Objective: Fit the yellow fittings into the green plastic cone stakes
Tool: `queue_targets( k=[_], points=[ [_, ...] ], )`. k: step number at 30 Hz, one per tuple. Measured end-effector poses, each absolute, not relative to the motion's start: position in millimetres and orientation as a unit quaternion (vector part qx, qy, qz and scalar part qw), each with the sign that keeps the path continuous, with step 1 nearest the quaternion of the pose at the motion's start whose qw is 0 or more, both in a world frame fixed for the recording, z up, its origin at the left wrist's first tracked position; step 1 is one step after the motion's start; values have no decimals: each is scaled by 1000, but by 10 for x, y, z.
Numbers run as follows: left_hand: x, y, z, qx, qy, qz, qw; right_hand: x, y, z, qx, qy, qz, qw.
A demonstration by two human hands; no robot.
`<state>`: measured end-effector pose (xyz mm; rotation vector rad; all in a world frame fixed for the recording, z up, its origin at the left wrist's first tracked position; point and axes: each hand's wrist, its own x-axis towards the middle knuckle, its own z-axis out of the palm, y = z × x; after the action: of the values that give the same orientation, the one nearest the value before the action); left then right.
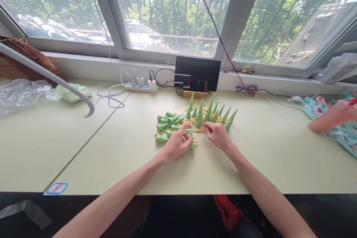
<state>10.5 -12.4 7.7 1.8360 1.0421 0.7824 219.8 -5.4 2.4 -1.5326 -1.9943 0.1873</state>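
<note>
Bare forearms [122,189] cross the worktop's [97,163] front edge. Left hand [177,142] curves its fingers around an upright green cone [191,132], midway toward the rear edge, grip unclear; right hand [217,134] pinches, contents hidden. Cone: probably light, stiff, smooth; best held by its base.

- Left hand [177,142] partly covers a green cone [191,134].
- Whatever the right hand [218,134] touches is too small to tell.
- Phone [195,86]: digits too small to read.
- Clear plastic [23,95]: cut off at left.
</note>
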Motion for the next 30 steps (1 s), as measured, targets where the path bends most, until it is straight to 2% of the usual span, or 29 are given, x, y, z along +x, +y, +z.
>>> queue_targets(
  k=[10,14,22,30],
  points=[
    [100,-76,36,792,405,307,338,2220,-42,28,-611,-757,63,223],
    [92,-66,16,786,413,312,337,2212,-44,21,-615,-759,64,202],
    [82,-53,8,766,420,352,336,2221,-33,0,-621,-757,76,188],
    [84,-59,6,774,424,343,321,2192,-60,4,-608,-762,98,199]
  ],
)
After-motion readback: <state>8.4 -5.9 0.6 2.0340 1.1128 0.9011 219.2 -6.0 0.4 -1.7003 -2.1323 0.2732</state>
